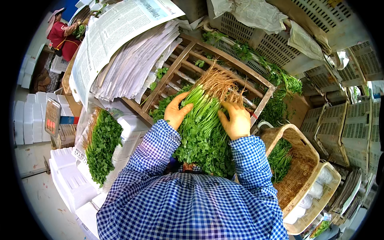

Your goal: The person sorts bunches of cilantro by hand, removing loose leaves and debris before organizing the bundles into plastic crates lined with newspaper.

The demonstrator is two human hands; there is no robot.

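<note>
A big bunch of green leafy herbs (204,128) with pale brown roots pointing away from me lies over a wooden slatted frame (182,66). My left hand (176,111) presses against the bunch's left side at the stems. My right hand (235,120) grips the right side of the stems, fingers curled into them. Both forearms wear blue-and-white checked sleeves. The leafy ends hang toward my chest.
A stack of newspapers (120,56) lies at the left. A second herb bundle (102,144) rests on white foam boxes (68,180). A woven basket (298,168) with greens stands at the right. Plastic crates (344,128) line the right side. A person in red (62,34) works far left beside a scale (53,117).
</note>
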